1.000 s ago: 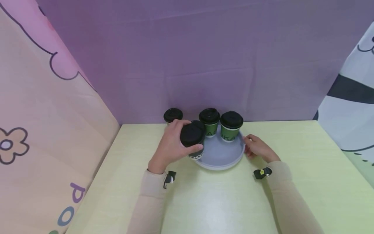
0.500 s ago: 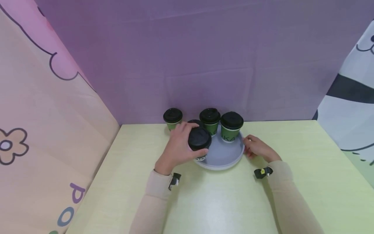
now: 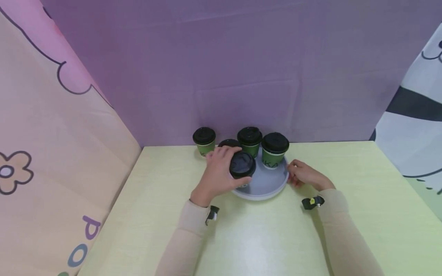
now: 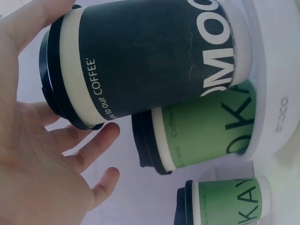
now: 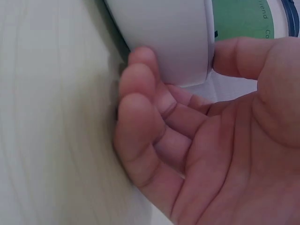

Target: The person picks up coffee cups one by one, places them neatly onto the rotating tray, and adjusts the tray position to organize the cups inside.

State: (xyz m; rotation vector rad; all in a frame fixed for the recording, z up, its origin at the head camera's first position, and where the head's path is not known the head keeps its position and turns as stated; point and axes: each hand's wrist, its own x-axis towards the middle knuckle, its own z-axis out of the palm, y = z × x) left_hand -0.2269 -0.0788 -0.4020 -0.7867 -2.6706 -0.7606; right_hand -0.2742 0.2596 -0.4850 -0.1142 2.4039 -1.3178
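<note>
My left hand (image 3: 219,172) grips a dark paper coffee cup (image 4: 145,61) by its black lid, thumb on one side and fingers on the other. The cup stands upright over the left front of a round grey tray (image 3: 264,184); whether its base touches is hidden in the head view. My right hand (image 3: 305,174) holds the tray's right edge. In the right wrist view its fingers curl under the white tray wall (image 5: 164,37), while the thumb lies at the rim. Two green coffee cups, a middle one (image 3: 251,149) and a right one (image 3: 272,159), stand at the tray's back.
Another black lid (image 3: 229,143) shows behind my left hand, its cup mostly hidden. One green cup (image 3: 205,147) stands on the pale table (image 3: 255,237), left of the tray. A purple cloth wall (image 3: 248,76) rises close behind the cups.
My left hand has moved right with the dark cup, further over the tray. The lid behind it and the left green cup have come into fuller view. The right hand stays at the tray edge.
</note>
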